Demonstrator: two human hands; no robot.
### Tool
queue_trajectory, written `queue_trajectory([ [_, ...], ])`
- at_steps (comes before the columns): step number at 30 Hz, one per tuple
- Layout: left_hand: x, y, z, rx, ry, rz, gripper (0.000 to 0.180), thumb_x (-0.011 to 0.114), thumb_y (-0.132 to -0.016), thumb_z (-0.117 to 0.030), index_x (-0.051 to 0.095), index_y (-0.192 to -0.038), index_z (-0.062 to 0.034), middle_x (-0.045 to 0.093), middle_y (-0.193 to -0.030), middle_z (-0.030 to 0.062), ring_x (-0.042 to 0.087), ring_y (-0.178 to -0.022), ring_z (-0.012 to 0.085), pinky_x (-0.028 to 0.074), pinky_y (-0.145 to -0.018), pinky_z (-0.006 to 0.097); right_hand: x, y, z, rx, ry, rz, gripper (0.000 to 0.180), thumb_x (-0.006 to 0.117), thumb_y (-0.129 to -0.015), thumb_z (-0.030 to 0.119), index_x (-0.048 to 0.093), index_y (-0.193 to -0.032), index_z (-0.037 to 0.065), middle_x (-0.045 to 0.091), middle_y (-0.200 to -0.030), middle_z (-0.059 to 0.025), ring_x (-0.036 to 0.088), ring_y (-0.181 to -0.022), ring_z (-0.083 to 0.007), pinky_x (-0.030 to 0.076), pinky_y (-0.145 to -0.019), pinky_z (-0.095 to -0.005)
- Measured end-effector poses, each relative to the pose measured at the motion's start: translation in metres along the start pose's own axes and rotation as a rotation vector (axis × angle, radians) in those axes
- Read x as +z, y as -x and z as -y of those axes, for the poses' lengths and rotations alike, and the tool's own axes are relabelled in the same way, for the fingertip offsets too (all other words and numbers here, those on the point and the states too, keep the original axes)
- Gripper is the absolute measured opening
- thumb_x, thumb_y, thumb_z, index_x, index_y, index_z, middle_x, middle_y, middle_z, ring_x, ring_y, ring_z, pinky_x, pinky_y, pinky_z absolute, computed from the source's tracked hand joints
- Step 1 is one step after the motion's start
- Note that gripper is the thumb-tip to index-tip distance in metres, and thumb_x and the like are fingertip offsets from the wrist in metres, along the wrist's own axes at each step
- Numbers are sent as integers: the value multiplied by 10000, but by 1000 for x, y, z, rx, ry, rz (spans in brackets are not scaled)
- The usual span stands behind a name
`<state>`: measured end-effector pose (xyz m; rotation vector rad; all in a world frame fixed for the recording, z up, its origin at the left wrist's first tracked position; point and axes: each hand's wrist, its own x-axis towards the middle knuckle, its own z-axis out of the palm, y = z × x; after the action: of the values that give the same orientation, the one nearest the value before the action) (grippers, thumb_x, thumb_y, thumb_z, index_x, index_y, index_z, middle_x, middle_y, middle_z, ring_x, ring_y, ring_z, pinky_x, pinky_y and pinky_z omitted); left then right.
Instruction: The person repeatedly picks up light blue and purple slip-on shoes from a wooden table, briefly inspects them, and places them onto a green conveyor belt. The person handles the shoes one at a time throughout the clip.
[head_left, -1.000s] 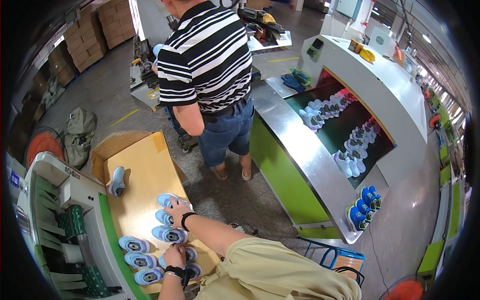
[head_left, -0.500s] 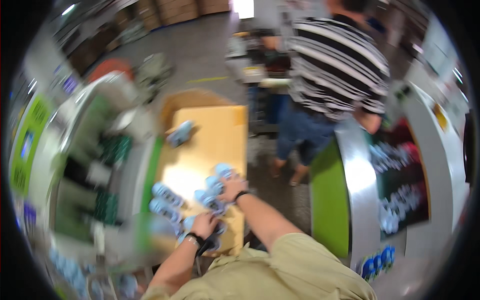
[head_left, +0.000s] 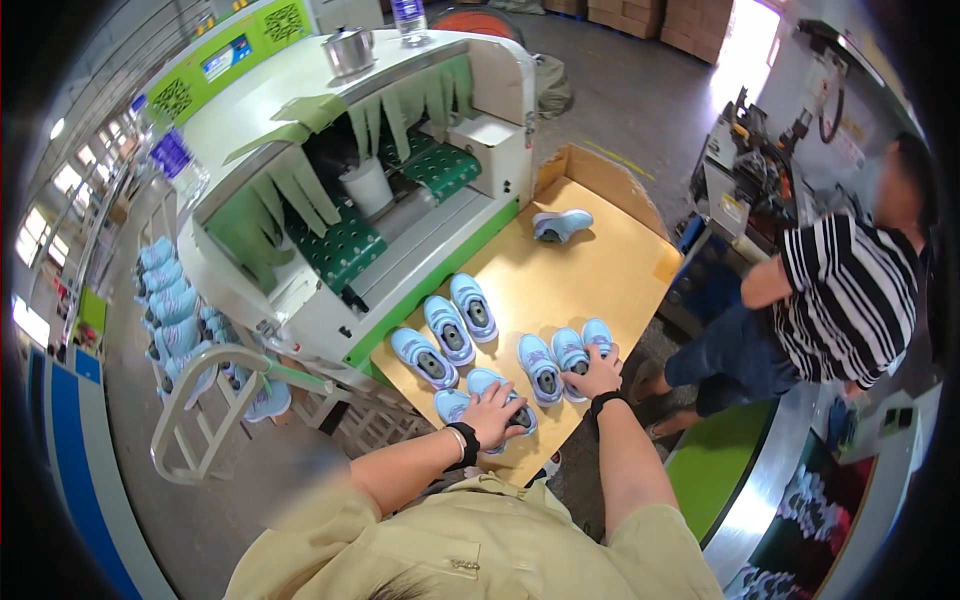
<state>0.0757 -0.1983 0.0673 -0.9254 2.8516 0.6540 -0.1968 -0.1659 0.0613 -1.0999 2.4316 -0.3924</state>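
My left hand [head_left: 490, 415] rests with spread fingers over light blue sneakers at the near edge of a tan board. One sneaker [head_left: 450, 404] shows beside its wrist, and another [head_left: 483, 380] sticks out past the fingers. To the right, my right hand [head_left: 597, 376] curls around the heel end of a sneaker [head_left: 596, 333], its thumb over the neighbouring sneaker [head_left: 569, 348]. A third sneaker [head_left: 540, 370] stands left of these. Three more sneakers [head_left: 449, 330] form a slanting row along the board's left side. A single sneaker [head_left: 562, 225] sits apart at the far end.
A white machine [head_left: 500, 95] with green strip curtains and a green perforated belt [head_left: 335, 245] borders the board [head_left: 620, 265] on the left. A person in a striped shirt [head_left: 850, 290] stands at right. A rack of sneakers [head_left: 172, 310] is at far left.
The view has swung, so the machine now shows more fully and the person sits farther right. Both hands remain at the near sneakers; my left hand's fingers look more spread.
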Motion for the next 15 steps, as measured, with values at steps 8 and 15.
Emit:
queue_trajectory([
  [8,11,0,3,48,-56,-110,625,681,-901,-521,518,-1424,-220,401,-1530,187,365,-1415,430,365,-1057,619,1,0,-1,-7,23,-19,781,897,-640,432,549,-1326,295,248,-1557,-171,345,-1382,-465,417,-1066,-584],
  [15,14,2,6,66,-60,-135,618,683,-900,-512,524,-1410,-201,411,-1514,189,360,-1411,428,364,-1037,638,3,-3,-1,-8,65,4,851,906,-627,482,523,-1353,260,257,-1536,-227,385,-1330,-505,428,-1079,-528],
])
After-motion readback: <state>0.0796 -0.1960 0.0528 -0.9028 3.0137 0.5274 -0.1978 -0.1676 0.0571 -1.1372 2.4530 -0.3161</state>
